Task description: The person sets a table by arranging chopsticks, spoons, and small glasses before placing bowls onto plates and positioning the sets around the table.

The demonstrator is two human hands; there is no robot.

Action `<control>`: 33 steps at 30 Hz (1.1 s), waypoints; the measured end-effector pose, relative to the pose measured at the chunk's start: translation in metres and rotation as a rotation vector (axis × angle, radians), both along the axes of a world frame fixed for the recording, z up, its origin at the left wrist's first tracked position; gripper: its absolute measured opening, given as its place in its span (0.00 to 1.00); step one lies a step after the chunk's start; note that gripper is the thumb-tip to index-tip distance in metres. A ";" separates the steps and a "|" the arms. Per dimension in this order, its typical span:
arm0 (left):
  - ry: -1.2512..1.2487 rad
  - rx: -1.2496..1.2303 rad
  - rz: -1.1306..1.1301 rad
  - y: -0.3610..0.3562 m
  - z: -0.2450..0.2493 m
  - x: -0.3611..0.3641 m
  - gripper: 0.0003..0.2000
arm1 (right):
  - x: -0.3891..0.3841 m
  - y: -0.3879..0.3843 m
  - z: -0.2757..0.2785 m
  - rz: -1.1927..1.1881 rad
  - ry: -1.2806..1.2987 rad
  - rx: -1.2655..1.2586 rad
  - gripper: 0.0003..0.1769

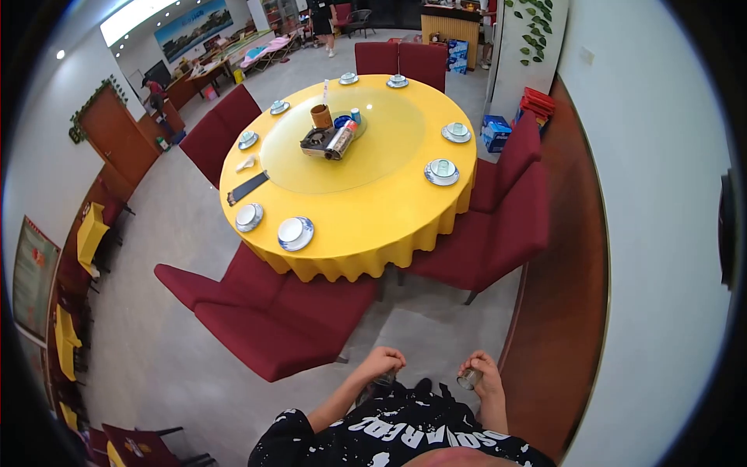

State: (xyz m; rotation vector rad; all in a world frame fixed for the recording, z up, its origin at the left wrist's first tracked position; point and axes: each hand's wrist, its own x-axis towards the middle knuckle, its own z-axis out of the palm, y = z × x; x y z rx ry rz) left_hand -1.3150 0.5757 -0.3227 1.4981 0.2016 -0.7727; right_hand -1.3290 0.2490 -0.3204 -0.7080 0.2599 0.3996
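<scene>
My right hand [486, 372] is closed around a small clear drinking glass [469, 379], held low in front of my body. At about the same height, my left hand [382, 362] is curled shut with its fingers pointing down. A clear glass [384, 379] shows partly beneath it, mostly hidden by the hand and the dark shirt. Both hands are apart from the round table with its yellow cloth [350, 233]. Closest on the table are white bowls [290, 229] on blue-patterned plates [304, 240]; farther settings carry glasses [443, 167] in their bowls.
Dark red chairs [272, 319] stand around the table, with more red chairs [498, 226] at the right by the wall. On the glass turntable are a portable stove [318, 142], a gas can [342, 138] and a wooden container [320, 117]. A person [320, 19] stands far back.
</scene>
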 end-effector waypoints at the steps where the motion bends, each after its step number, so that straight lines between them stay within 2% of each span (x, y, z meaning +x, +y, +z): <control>1: -0.058 0.057 0.021 -0.014 0.000 0.016 0.10 | 0.023 -0.016 0.006 -0.001 0.014 0.003 0.07; 4: -0.029 0.065 0.165 -0.042 0.004 0.057 0.11 | 0.096 -0.049 0.018 0.064 0.048 0.095 0.14; 7: 0.018 0.014 0.307 -0.062 -0.007 0.102 0.09 | 0.172 -0.073 0.024 0.065 0.100 0.049 0.20; 10: 0.029 -0.058 0.392 -0.083 -0.039 0.158 0.09 | 0.242 -0.097 0.040 0.089 0.103 -0.065 0.19; 13: 0.004 -0.032 0.435 -0.106 -0.044 0.220 0.10 | 0.302 -0.130 0.055 0.097 0.042 -0.173 0.20; 18: -0.027 -0.130 0.591 -0.157 -0.021 0.302 0.10 | 0.403 -0.187 0.077 0.088 -0.011 -0.301 0.20; 22: -0.054 -0.090 0.696 -0.196 -0.024 0.334 0.10 | 0.487 -0.220 0.071 0.150 0.024 -0.307 0.19; 25: -0.017 -0.063 0.887 -0.244 -0.037 0.316 0.10 | 0.552 -0.242 0.053 0.264 0.062 -0.288 0.18; 28: 0.012 -0.084 1.098 -0.284 -0.010 0.328 0.10 | 0.635 -0.241 0.057 0.377 0.038 -0.287 0.19; 30: 0.031 -0.148 1.236 -0.311 0.002 0.325 0.10 | 0.660 -0.245 0.049 0.448 0.084 -0.304 0.20; 33: 0.007 -0.099 1.307 -0.336 0.010 0.328 0.10 | 0.688 -0.245 0.044 0.534 0.158 -0.312 0.21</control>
